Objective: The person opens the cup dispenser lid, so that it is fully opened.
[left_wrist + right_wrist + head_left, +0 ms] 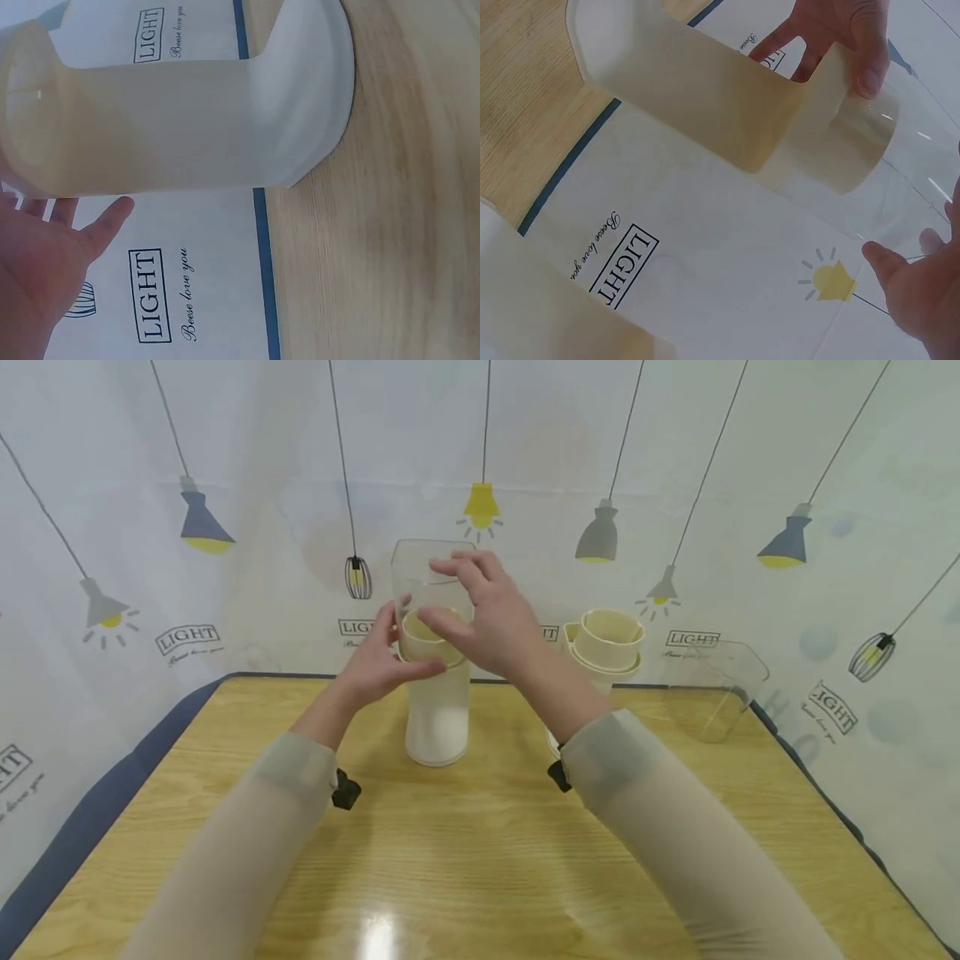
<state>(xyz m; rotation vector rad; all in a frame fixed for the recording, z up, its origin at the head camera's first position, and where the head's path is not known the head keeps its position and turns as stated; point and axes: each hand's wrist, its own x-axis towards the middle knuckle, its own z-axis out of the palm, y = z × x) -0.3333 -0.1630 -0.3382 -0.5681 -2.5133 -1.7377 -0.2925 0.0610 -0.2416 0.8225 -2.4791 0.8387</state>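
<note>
1. Stand (437, 718), pale and upright, rested on the bench (450, 860); its cream cup (855, 142) sat inside the clear container (411, 560).
2. The left hand (378, 664) gripped the stand's upper end, thumb in front.
3. The right hand (498, 618) was spread against the clear container.
4. To the right stood a second stand (611, 643) and clear box (712, 710).

I am at a wooden table (465, 860) across the lower frame, hemmed in by a pale wall covering (412, 418) along the top and both sides, printed with hanging lamps (482, 503) and LIGHT labels (187, 637); it looks like a small decorated booth or nook, though whether in a home or a studio I cannot tell
</note>
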